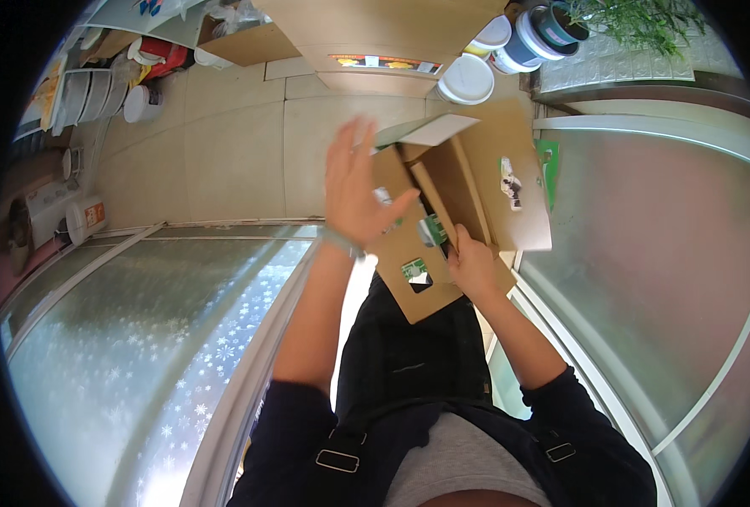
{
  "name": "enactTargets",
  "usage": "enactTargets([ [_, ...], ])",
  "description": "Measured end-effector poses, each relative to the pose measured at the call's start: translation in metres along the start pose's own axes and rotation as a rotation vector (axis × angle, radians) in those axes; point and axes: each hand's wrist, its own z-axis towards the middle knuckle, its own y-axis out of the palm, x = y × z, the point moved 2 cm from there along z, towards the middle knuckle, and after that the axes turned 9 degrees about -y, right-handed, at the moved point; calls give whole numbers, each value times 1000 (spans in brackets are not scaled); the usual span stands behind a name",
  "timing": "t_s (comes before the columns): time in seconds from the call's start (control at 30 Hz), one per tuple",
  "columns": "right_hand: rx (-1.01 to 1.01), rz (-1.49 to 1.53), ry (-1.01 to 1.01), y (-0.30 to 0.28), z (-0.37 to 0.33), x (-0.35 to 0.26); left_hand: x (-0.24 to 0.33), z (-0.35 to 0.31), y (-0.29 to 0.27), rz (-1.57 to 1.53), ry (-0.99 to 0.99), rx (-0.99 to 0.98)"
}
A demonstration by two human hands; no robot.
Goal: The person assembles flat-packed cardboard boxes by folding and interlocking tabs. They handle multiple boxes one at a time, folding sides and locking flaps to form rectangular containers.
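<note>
A brown cardboard box [523, 226] with raised flaps stands tilted in front of my legs, its inside partly in view. Green and white printed patches [417, 274] mark the flaps. My right hand [474, 269] has its fingers closed around the box's near inner edge. Over the box's left flap, my left hand [360, 190] is held up with fingers stretched and thumb apart, holding nothing. Its fingertips are slightly blurred. Whether the left palm touches the flap, I cannot tell. A narrow cardboard panel [444, 196] runs along the inside of the box.
At the far side stands a large cardboard box [383, 29], with a white lidded bucket [466, 81] to its right. Frosted glass panels flank me, the left panel [138, 355] with snowflakes and the right panel [645, 228] plain. Plastic containers [96, 95] crowd the far-left shelf.
</note>
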Motion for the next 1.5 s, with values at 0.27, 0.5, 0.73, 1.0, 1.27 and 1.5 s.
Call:
enactTargets([
  [0.27,9,-67,-142,20,-26,-15,-63,28,19,-95,-619,-422],
  [0.5,-2,-34,-205,-8,-49,6,-108,-30,32,-334,-748,-320],
  [0.73,-423,724,186,-30,-1,-12,-39,-48,24,-275,-697,-337],
  [1.0,-210,1263,512,13,61,-52,5,-63,20,-168,-553,-302],
  [1.27,223,1094,133,7,21,-26,-72,-87,46,255,-522,-102],
  [1.5,483,1071,492,-137,-63,78,-154,-85,5,338,-635,90],
])
